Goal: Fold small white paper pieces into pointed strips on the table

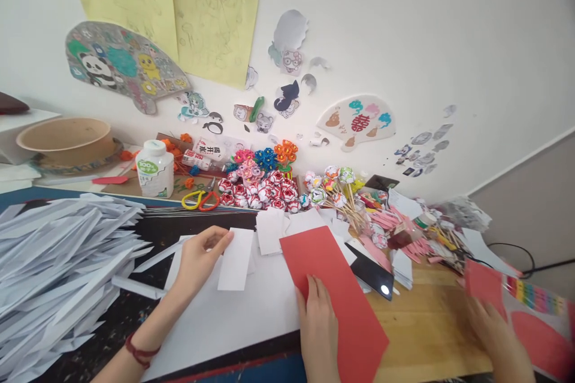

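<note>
My left hand (204, 254), with a dark red cord on its wrist, pinches the top corner of a small white paper slip (234, 263) between thumb and fingers. Below the slip is a large white sheet (206, 326). Flat on a red paper sheet (330, 269) lies my right hand (320, 317), its fingers stretched out near the left edge. Several small white paper pieces (269, 230) sit just behind the red sheet. A black phone (371, 272) shows beside its right edge.
At the left is a big heap of folded white paper strips (67, 269). Scissors (200, 199), a white bottle (155, 169) and paper flowers (269, 191) stand along the back. At right, another person's hand (494, 329) holds a pink-red packet (534, 317); sticks and scraps clutter the back right.
</note>
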The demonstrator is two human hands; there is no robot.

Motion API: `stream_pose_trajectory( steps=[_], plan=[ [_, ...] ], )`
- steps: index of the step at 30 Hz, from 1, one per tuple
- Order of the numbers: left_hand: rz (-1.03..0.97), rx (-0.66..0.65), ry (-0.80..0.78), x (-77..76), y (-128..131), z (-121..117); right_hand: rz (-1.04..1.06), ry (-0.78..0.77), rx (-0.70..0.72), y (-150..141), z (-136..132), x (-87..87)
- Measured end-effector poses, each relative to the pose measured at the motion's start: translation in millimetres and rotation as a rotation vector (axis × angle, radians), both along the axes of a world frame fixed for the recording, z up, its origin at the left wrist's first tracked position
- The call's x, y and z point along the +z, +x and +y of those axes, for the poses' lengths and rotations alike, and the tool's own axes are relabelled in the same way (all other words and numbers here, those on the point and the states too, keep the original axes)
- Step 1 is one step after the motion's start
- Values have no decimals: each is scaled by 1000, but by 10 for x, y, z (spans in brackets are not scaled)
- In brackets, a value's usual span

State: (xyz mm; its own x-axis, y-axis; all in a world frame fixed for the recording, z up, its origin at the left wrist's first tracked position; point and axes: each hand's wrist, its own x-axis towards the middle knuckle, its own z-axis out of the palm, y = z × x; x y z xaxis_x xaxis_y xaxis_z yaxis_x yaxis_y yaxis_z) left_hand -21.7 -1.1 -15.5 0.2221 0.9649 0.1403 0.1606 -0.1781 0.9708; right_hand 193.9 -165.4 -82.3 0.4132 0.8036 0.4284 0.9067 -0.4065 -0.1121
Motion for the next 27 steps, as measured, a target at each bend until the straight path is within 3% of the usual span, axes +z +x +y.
stream_pose_trajectory(
  steps=[4,9,13,16,20,23,25,27],
  plan=[
    [3,0,11,17,-18,-4,-201,-130,116,-10,24,132],
    [10,-2,32,39,-27,-15,-353,-264,34,-50,83,420],
    [-45,54,34,38,-63,10,-408,-310,-14,32,42,455],
    [-152,181,44,42,-113,61,-361,-317,-80,153,-68,518],
    [-377,392,104,114,-227,141,-356,-80,-90,214,-324,896],
    [-502,548,166,229,-365,175,-460,146,13,84,-544,1213],
    [-551,644,219,319,-473,175,-445,239,83,-78,-662,1275],
    [-589,691,266,405,-573,155,-357,324,264,-285,-732,1151]
  ],
)
